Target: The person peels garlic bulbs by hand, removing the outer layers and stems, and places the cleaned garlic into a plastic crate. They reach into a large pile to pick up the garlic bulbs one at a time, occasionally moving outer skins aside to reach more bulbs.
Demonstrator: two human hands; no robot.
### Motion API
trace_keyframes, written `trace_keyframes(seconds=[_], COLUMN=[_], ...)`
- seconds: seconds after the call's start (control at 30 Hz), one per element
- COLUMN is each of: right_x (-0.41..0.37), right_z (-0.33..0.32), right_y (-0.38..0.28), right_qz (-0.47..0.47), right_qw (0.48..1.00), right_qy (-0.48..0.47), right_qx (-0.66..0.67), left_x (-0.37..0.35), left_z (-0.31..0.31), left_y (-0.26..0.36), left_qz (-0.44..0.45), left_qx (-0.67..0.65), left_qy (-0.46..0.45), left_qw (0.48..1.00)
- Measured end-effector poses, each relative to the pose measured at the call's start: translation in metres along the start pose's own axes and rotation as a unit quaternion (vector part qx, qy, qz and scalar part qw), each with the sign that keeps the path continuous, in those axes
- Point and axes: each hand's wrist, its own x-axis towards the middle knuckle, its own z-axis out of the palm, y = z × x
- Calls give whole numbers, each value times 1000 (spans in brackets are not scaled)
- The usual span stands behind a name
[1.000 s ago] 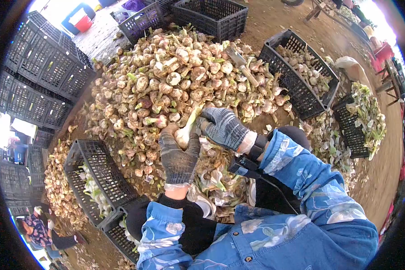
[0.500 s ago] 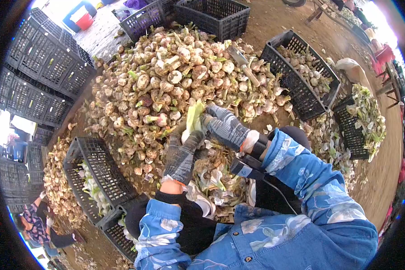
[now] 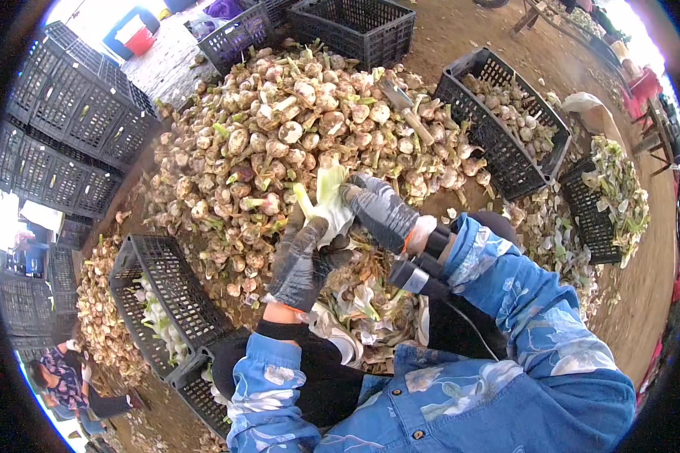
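Observation:
A garlic bulb (image 3: 331,208) with a pale green stem is between my two gloved hands, its whitish outer leaves spread apart. My left hand (image 3: 301,260), in a grey glove, is closed around its lower part, which the fingers partly hide. Gripping the leaf layers on the right side is my right hand (image 3: 381,214), fingers bent against them. Behind the hands rises a big heap of unpeeled garlic (image 3: 257,143). A cleaver-like knife with a wooden handle (image 3: 418,127) lies on the heap. Peeled skins (image 3: 366,302) lie below my hands, between my legs.
A black crate (image 3: 177,291) holding white, cleaned garlic stands at left. Another crate (image 3: 499,124) with garlic is at right, beside a crate heaped with leaves (image 3: 612,200). Stacked crates (image 3: 75,106) stand far left. A co-worker (image 3: 68,381) sits at lower left.
The garlic's leaves have parted: a green strip now bends left and the white layers are spread wider. My right hand has shifted slightly right and down.

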Motion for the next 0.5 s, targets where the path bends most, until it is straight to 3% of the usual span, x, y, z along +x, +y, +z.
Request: trace_keyframes(seconds=[0.07,0.1,0.13,0.2,0.23,0.3,0.33,0.43,0.47,0.5], right_x=[-3,-7,-8,-10,-9,-7,-7,-7,-6,-2], right_z=[4,2,17,22,21,17,17,20,30,19], right_y=[-18,-25,-17,-19,-17,-14,-15,-17,33,30], right_qz=[242,131,102,56,55,173,172,241,57,111], right_qw=[937,964,978,964,964,890,890,810,963,936], right_qy=[32,32,57,70,69,78,75,106,128,119], right_qx=[251,227,173,251,250,415,414,524,230,313], left_x=[-1,3,3,3,7,10,10,10,14,31], left_z=[9,9,9,7,-1,-2,1,-2,-9,-36], left_y=[0,-4,-3,0,-6,-4,0,2,2,-4], left_qz=[19,54,53,29,129,106,81,80,84,115], left_qx=[82,120,120,171,274,205,134,101,78,12], left_qy=[79,118,118,182,161,171,180,185,173,180], left_qw=[993,984,984,968,939,958,971,974,978,977])
